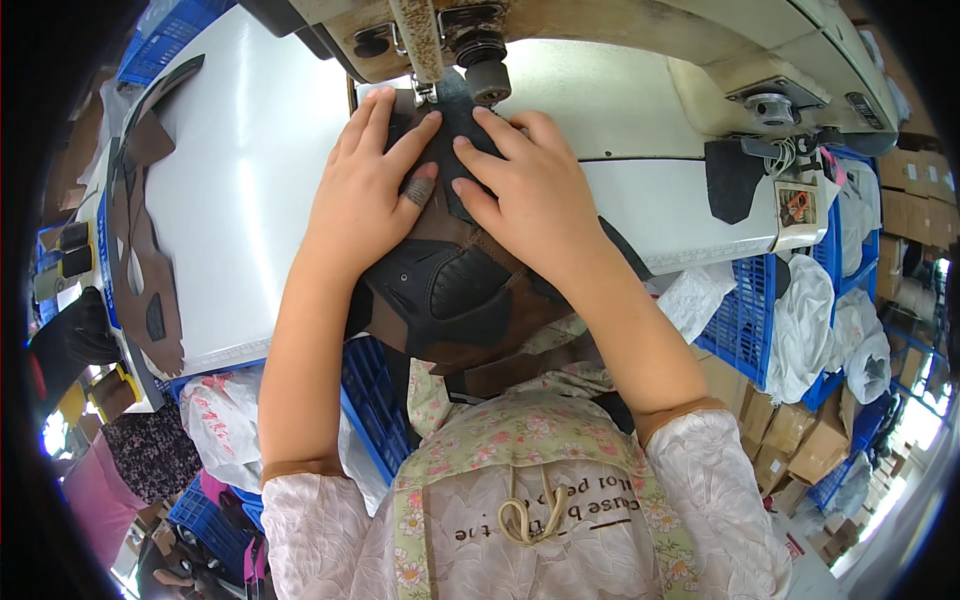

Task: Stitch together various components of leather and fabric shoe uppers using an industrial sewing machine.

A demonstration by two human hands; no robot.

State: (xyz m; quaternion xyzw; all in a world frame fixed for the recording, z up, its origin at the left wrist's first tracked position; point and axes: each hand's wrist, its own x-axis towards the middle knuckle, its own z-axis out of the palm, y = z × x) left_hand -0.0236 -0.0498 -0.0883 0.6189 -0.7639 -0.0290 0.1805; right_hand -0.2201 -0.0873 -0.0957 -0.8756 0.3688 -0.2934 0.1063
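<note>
A brown leather piece with black panels and stitched seams (450, 285) lies under the sewing machine (640, 35), its near part hanging over the table edge toward my lap. My left hand (365, 195) rests on it with the fingers stretched out, their tips just left of the metal presser foot (425, 93). A grey wrap (419, 188) circles the left thumb. On the other side, my right hand (540, 190) presses flat with spread fingers on a black strip (460, 135) of the work. Leather under both palms is hidden.
Brown cut leather parts (150, 250) lie along the left of the white table (240, 180). A dark flat piece (733, 180) sits at the right. Blue crates (745, 315) with white bags (805, 330) stand below the table's right end, near cardboard boxes (825, 440).
</note>
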